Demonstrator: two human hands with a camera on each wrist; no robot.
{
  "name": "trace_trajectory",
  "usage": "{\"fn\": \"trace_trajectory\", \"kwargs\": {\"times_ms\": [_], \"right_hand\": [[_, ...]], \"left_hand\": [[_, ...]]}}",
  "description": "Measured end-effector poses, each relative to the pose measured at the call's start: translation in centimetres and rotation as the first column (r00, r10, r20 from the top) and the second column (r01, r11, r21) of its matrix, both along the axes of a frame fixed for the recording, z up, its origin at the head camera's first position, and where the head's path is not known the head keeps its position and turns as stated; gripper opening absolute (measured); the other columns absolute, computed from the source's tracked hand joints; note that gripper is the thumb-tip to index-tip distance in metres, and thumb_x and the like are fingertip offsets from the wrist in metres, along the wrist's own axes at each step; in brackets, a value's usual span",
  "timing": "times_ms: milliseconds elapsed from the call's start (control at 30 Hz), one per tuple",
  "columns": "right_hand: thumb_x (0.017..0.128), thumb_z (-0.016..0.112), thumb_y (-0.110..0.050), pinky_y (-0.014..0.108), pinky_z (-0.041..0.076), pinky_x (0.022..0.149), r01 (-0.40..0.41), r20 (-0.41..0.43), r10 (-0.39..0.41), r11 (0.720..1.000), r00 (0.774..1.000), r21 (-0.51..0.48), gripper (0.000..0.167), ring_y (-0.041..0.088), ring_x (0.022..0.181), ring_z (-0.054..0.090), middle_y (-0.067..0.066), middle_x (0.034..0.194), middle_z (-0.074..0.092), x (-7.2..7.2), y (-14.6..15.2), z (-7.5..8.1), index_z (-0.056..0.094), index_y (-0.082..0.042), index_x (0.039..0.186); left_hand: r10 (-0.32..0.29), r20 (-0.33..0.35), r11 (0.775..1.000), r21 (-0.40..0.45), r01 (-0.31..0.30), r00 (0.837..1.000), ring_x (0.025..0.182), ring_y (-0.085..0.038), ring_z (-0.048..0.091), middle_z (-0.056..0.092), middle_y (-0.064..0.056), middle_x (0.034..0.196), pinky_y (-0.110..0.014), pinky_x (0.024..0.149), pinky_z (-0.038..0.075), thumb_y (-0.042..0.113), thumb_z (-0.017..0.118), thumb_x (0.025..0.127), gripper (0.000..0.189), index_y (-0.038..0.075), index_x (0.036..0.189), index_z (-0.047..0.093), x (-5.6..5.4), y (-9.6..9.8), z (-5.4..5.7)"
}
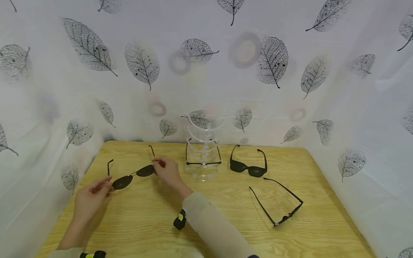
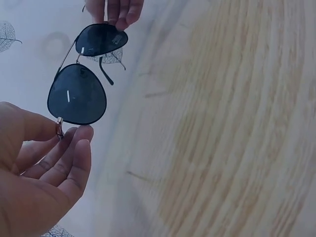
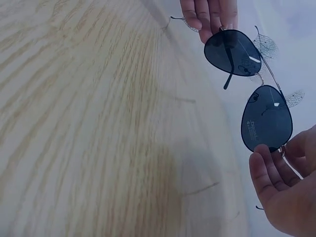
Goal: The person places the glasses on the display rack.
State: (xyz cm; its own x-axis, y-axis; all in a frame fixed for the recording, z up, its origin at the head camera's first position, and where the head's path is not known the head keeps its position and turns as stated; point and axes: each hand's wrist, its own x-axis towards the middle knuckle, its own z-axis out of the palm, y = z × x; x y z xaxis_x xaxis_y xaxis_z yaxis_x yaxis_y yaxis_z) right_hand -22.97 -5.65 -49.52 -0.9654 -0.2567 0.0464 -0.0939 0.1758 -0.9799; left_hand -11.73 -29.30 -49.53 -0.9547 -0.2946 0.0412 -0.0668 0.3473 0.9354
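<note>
Both hands hold one pair of dark aviator sunglasses (image 1: 123,182) above the left part of the table, temples unfolded and pointing away. My left hand (image 1: 91,201) pinches the frame at the left hinge. At the other hinge, my right hand (image 1: 168,174) grips the frame between thumb and fingers. The left wrist view shows the sunglasses (image 2: 77,94) tilted, with a thin double bridge between the lenses. Pale lettering marks one lens of the sunglasses (image 3: 267,119) in the right wrist view, close to the right hand's fingertips (image 3: 261,170).
A clear tiered eyewear stand (image 1: 204,154) rises at the table's back middle, with black-rimmed glasses (image 1: 204,164) on a low tier. Right of it lie black sunglasses (image 1: 247,168) and, nearer, another open black pair (image 1: 288,216). Leaf-patterned curtains (image 1: 200,89) enclose the wooden table (image 1: 145,229).
</note>
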Motion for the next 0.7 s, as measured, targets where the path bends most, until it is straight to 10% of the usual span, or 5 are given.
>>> {"fn": "trace_trajectory", "kwargs": {"times_ms": [700], "right_hand": [[0.099, 0.068, -0.006, 0.020, 0.058, 0.064, 0.048, -0.057, -0.053, 0.996, 0.997, -0.073, 0.017, 0.038, 0.079, 0.076, 0.020, 0.092, 0.078, 1.7, 3.5, 3.1, 0.077, 0.000, 0.113]], "left_hand": [[-0.082, -0.094, 0.996, -0.047, 0.078, 0.992, 0.081, 0.001, 0.075, 0.070, 0.036, 0.097, -0.022, 0.071, 0.062, 0.018, 0.066, 0.106, 0.041, -0.008, 0.138, 0.064, -0.1, 1.8, 2.3]]}}
